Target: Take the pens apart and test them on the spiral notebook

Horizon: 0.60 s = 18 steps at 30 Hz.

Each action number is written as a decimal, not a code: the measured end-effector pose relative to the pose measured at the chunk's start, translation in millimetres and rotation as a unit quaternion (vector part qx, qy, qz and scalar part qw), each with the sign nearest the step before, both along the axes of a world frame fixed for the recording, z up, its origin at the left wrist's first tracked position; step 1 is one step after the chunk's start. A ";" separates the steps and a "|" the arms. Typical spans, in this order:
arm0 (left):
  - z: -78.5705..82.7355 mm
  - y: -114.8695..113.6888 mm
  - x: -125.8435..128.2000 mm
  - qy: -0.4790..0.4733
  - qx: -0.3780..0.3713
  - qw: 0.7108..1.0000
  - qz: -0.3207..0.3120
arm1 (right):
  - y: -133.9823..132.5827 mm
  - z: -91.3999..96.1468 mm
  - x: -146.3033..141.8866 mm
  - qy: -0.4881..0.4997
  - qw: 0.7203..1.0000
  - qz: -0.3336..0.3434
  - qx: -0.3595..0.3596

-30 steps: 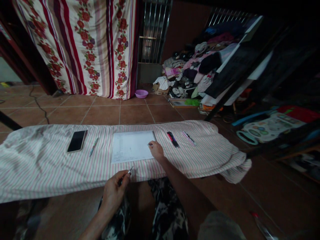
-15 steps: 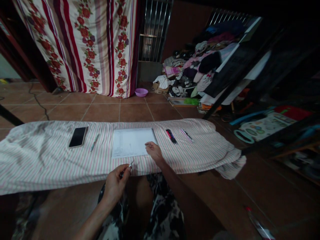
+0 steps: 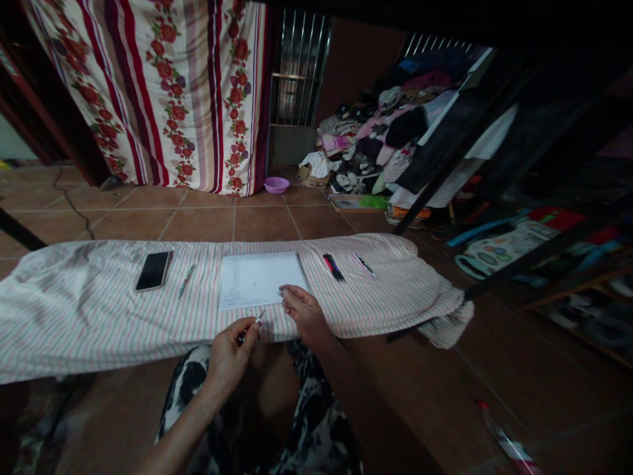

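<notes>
- The left hand is closed on a slim pen-like object, its pale tip poking out past the thumb and forefinger, near the front edge of the surface.
- The right hand has its fingers bent inward over the lower right corner of the notebook; whether they grip something small, I cannot tell.
- The two hands are apart, with a stretch of striped cloth showing between them.
- The notebook lies flat, open to a pale page, its spiral binding along the right side.
- Left of the notebook lies a single pen, and beyond it a dark-screened phone.
- Right of the notebook rests a group of red and dark pens, with pink-and-white pens just beside it.
- Past the surface, a purple basin sits on the tiled floor, near a floral curtain.
- A bottle with a red cap lies on the floor at lower right.
</notes>
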State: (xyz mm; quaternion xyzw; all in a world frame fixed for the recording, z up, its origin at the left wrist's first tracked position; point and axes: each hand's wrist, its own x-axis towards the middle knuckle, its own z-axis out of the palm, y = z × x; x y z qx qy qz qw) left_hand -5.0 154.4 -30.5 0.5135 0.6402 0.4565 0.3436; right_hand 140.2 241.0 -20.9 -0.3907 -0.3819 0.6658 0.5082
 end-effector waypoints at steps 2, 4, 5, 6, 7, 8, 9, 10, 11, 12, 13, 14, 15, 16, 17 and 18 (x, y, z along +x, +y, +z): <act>3.0 0.3 2.5 0.000 -0.002 1.000 -0.011 | -6.9 7.0 1.5 0.024 0.999 0.005 -0.040; 6.9 0.1 4.8 0.002 -0.001 1.000 -0.021 | -12.6 12.6 3.1 0.036 0.997 0.020 -0.069; 8.9 -0.3 5.7 0.004 0.000 1.000 -0.024 | -15.1 15.0 3.9 0.038 0.996 0.028 -0.076; 10.7 -0.8 6.4 0.007 0.002 1.000 -0.027 | -17.2 17.0 4.5 0.037 0.996 0.034 -0.078; 12.3 -1.3 6.9 0.010 0.005 1.000 -0.029 | -19.1 18.8 5.1 0.034 0.996 0.039 -0.075; 13.5 -1.9 7.2 0.013 0.007 0.999 -0.031 | -20.7 20.3 5.4 0.029 0.996 0.041 -0.070; 14.4 -2.5 7.3 0.016 0.009 0.999 -0.031 | -22.0 21.6 5.6 0.023 0.997 0.042 -0.063; 14.9 -3.1 7.2 0.018 0.011 0.999 -0.029 | -23.1 22.6 5.6 0.017 0.997 0.043 -0.057; 15.1 -3.6 6.9 0.021 0.013 0.999 -0.027 | -24.0 23.4 5.5 0.010 0.998 0.045 -0.053; 15.2 -4.1 6.5 0.024 0.014 0.999 -0.025 | -24.8 24.0 5.2 0.004 0.998 0.047 -0.049; 15.0 -4.4 6.1 0.028 0.014 0.999 -0.023 | -25.4 24.4 4.8 -0.002 0.998 0.048 -0.046; 14.8 -4.7 5.6 0.032 0.014 0.999 -0.021 | -26.0 24.6 4.4 -0.008 0.998 0.049 -0.043; 14.5 -4.9 5.1 0.036 0.014 0.999 -0.020 | -26.6 24.8 3.9 -0.013 0.998 0.051 -0.039; 14.2 -5.0 4.6 0.039 0.013 0.999 -0.020 | -27.3 25.0 3.4 -0.017 0.998 0.053 -0.035; 14.0 -5.1 4.2 0.043 0.014 0.999 -0.020 | -27.9 25.3 3.0 -0.019 0.998 0.056 -0.032; 13.9 -5.2 3.9 0.046 0.015 0.999 -0.021 | -28.6 25.5 2.6 -0.021 0.998 0.059 -0.030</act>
